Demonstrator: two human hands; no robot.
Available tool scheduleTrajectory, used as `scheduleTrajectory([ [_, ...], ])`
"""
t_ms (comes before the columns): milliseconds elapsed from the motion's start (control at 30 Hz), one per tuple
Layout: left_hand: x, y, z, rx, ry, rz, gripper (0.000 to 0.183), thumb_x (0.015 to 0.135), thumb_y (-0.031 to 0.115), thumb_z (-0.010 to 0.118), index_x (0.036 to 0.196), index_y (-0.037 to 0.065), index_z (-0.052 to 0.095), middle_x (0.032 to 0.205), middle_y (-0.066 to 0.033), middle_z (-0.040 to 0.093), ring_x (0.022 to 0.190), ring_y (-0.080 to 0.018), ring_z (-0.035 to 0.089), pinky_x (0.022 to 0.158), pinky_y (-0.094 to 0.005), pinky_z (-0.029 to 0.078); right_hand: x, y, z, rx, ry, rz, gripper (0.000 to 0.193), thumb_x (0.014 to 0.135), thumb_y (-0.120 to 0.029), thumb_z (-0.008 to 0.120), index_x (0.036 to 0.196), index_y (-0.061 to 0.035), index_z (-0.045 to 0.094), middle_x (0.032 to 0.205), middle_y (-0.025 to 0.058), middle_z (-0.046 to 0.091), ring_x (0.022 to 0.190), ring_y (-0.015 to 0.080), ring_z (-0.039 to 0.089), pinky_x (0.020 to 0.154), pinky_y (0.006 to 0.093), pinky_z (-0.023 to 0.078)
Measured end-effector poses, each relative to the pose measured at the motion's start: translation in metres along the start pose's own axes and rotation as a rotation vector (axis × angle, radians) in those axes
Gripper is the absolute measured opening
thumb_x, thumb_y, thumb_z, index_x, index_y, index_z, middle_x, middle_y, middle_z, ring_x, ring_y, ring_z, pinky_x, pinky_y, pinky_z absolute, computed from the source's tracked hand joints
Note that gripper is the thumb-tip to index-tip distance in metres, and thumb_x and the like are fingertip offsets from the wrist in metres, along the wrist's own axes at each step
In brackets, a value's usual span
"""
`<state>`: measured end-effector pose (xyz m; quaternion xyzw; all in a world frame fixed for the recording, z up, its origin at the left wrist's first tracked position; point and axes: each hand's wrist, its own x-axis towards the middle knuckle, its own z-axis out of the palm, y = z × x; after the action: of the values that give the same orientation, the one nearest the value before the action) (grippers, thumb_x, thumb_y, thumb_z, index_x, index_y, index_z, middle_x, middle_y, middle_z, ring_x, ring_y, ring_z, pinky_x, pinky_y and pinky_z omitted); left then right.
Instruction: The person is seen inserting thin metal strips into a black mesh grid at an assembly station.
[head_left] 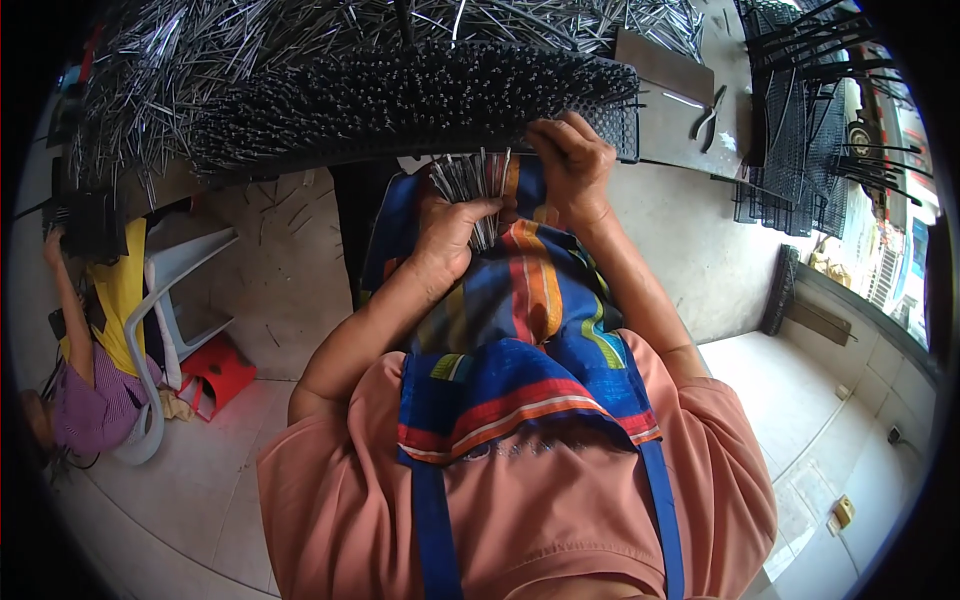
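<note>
My left hand (446,236) is wrapped round a bundle of thin grey metal rods (470,178) above my lap, the thumb lying across them. Beyond it, a long black perforated rack (628,122) runs along the front of the table, thickly filled with upright thin dark rods (400,105). At the rack's right end, where bare holes show, my right hand (574,165) hovers near the front edge with its fingers pinched together. Whatever lies between those fingertips is hidden.
Loose rods (210,60) are heaped behind the rack. Pliers (710,118) and a brown board (665,72) lie on the table to the right, near black mesh racks (800,130). At left, another person (100,390) sits by a grey plastic chair (150,330) and a red crate (222,375).
</note>
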<state>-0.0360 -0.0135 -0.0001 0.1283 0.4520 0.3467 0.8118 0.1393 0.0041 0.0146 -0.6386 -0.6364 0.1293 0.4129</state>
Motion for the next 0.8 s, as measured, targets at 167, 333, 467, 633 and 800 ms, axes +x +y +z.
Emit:
scheduleTrajectory([
  [167, 0.0, -0.002, 0.005, 0.014, -0.102, 0.038, 0.033, 0.075, -0.017, 0.061, 0.104, -0.001, 0.063, 0.096, -0.0127, 0.069, 0.077, -0.0242, 0.071, 0.062, -0.035, 0.061, -0.012, -0.015, -0.015, 0.326, -0.428, 0.532, 0.009, 0.08, -0.007, 0.074, 0.083, 0.001, 0.071, 0.069, 0.0034, 0.065, 0.061, 0.0083, 0.058, 0.054, 0.0255, 0.046],
  [333, 0.002, -0.004, 0.013, 0.046, -0.071, 0.118, 0.03, 0.077, -0.015, 0.061, 0.103, 0.0, 0.064, 0.093, -0.0114, 0.069, 0.078, -0.0225, 0.07, 0.07, -0.0349, 0.061, -0.02, -0.005, -0.017, 0.676, -0.383, 0.814, 0.009, 0.085, -0.009, 0.07, 0.081, -0.0009, 0.068, 0.066, 0.0009, 0.063, 0.053, 0.004, 0.05, 0.047, 0.02, 0.036],
  [467, 0.008, -0.01, -0.001, 0.067, -0.024, 0.045, 0.029, 0.078, -0.012, 0.061, 0.105, -0.001, 0.064, 0.09, -0.0112, 0.069, 0.076, -0.0224, 0.07, 0.071, -0.0349, 0.06, -0.007, 0.0, -0.021, 0.79, 0.034, 0.678, 0.003, 0.086, -0.003, 0.067, 0.086, -0.0002, 0.066, 0.07, 0.0005, 0.063, 0.057, 0.0043, 0.052, 0.051, 0.0193, 0.04],
  [633, 0.001, -0.009, 0.006, 0.11, 0.023, 0.047, 0.017, 0.08, -0.009, 0.059, 0.095, -0.003, 0.065, 0.085, -0.0135, 0.07, 0.074, -0.0236, 0.07, 0.066, -0.0352, 0.059, 0.003, 0.013, -0.015, 0.485, 0.217, 0.255, 0.011, 0.077, 0.006, 0.071, 0.086, 0.0, 0.068, 0.077, 0.0005, 0.062, 0.069, 0.0044, 0.053, 0.064, 0.0187, 0.042],
  [800, -0.001, -0.014, -0.003, 0.103, -0.013, 0.036, 0.019, 0.078, -0.011, 0.057, 0.094, -0.005, 0.065, 0.085, -0.0153, 0.07, 0.074, -0.0255, 0.07, 0.068, -0.0361, 0.06, -0.002, 0.011, -0.016, 0.416, 0.173, 0.226, 0.013, 0.072, 0.005, 0.074, 0.083, 0.0011, 0.069, 0.076, 0.0023, 0.062, 0.066, 0.0063, 0.053, 0.061, 0.0209, 0.042],
])
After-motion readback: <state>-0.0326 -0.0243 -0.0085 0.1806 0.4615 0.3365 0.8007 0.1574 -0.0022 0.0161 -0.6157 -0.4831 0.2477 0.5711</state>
